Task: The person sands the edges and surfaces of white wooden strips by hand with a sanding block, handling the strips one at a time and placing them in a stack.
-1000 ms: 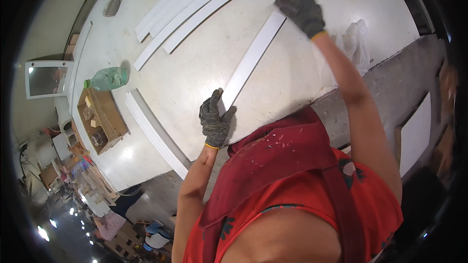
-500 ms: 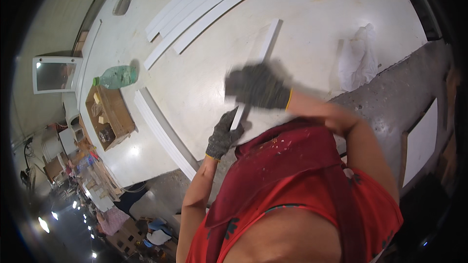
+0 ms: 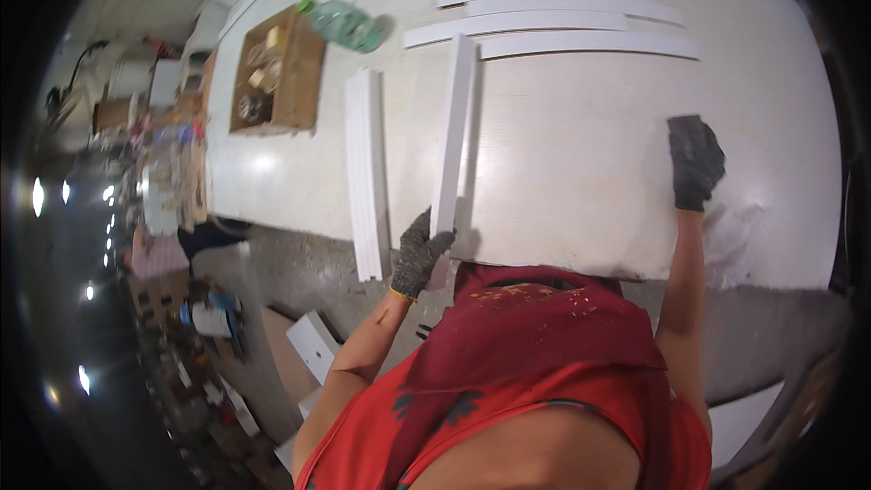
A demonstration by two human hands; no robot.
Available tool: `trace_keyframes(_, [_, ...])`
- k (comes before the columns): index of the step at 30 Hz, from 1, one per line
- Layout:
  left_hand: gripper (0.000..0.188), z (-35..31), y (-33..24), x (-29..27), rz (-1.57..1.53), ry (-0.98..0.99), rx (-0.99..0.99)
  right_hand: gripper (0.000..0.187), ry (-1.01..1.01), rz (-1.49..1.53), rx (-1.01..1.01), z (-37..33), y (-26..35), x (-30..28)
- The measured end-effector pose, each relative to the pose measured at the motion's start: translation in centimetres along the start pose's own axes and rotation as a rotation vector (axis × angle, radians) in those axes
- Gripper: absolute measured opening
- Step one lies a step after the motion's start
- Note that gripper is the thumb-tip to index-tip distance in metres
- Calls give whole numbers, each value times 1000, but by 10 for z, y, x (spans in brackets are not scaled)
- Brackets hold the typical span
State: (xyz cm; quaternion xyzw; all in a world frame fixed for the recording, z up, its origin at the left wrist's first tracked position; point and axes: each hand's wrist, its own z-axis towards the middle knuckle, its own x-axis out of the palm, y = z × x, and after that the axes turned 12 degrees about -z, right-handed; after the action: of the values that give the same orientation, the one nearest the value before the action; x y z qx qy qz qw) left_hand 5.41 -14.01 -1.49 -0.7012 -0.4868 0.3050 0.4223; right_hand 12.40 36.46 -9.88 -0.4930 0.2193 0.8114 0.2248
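One long white strip point(image 3: 453, 132) is lying flat on the white desk point(image 3: 562, 154), its long axis running straight away from the left hand point(image 3: 419, 254), which is closing gloved fingers around its near end at the desk edge. The strip is looking plain, narrow and straight. Well to the right, the right hand point(image 3: 695, 161) is resting flat and empty, fingers spread on the desk.
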Motion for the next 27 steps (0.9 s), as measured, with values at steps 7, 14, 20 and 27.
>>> trace_keyframes(7, [51, -6, 14, -58, 402, -308, 200, 51, 5, -171, -3, 1, 2, 1])
trace_keyframes(14, [62, -2, 31, -67, 725, -502, 460, 51, -4, -138, 17, 1, 5, -4])
trace_keyframes(20, [76, 3, 30, -70, 776, -717, 426, 47, -15, -130, -1, 0, 2, -4])
trace_keyframes(27, [110, 30, 17, -85, 938, -669, 117, 46, -33, -120, -30, -1, -3, 5])
